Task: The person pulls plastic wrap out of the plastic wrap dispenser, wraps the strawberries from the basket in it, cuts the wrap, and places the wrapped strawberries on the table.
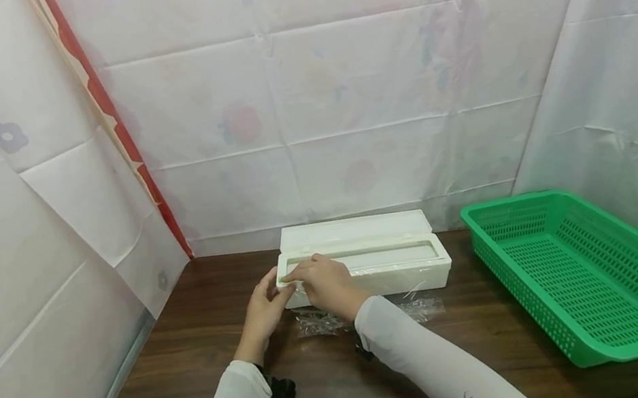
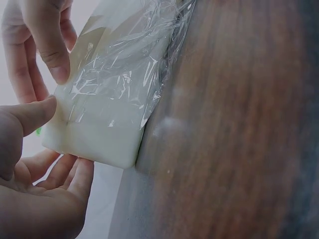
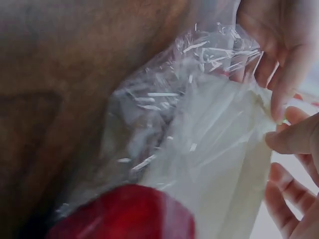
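Note:
A long white cling film box (image 1: 368, 282) stands on the table with its lid (image 1: 354, 230) raised at the back. Clear cling film (image 2: 119, 74) lies wrinkled over its front and hangs down to the tabletop. My left hand (image 1: 263, 314) grips the box's left end, thumb on the near side and fingers round the end face. Over the same corner, my right hand (image 1: 329, 287) reaches across, thumb on the box edge and index finger at a small green piece (image 3: 284, 121). Fingers partly cover this piece.
A green perforated basket (image 1: 573, 326) stands on the right of the brown wooden table (image 1: 155, 388). Patterned white sheeting (image 1: 339, 86) encloses the back and sides. A rounded red thing (image 3: 129, 214) shows low in the right wrist view; its kind is unclear.

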`<state>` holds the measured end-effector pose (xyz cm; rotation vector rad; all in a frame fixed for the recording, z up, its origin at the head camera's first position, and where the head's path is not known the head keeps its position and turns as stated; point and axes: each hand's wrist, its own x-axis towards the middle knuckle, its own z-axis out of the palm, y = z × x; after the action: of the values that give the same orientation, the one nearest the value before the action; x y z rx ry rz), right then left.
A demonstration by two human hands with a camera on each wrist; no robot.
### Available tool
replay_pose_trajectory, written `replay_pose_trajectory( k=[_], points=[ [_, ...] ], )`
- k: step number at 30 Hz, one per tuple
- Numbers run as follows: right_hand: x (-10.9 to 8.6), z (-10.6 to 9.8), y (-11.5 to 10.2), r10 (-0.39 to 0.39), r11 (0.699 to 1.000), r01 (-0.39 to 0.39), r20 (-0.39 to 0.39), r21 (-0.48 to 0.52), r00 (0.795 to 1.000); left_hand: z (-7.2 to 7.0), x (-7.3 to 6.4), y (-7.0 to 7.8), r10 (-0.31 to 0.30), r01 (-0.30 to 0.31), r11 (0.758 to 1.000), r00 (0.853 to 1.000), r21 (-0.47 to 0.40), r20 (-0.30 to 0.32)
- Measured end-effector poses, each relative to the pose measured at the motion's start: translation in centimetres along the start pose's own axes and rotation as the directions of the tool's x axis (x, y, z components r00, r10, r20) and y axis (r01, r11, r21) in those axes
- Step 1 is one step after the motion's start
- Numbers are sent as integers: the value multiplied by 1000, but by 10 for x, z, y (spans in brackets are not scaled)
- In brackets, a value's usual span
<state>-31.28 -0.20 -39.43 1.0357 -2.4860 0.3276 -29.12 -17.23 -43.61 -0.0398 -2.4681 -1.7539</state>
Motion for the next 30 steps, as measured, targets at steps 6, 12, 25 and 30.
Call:
replay_pose_trajectory(
  k=[6,12,25,30],
  points=[
    [1,-3,-2,-21,999,21,-12,-26,1000,0,0,0,5,-5,1000,1000,-6,-5],
    [1,-4,-1,-16,1000,16,28,-17,999,-1,-1,-1,-10,10,1000,1000,-13,10],
    [3,-9,-3,20,999,-24,99,46,995,-5,-2,2,-39,41,998,998,-48,50],
    [3,-15,-1,99,967,-126,130,221,987,-7,-2,3,-40,43,998,998,-50,55]
  ],
)
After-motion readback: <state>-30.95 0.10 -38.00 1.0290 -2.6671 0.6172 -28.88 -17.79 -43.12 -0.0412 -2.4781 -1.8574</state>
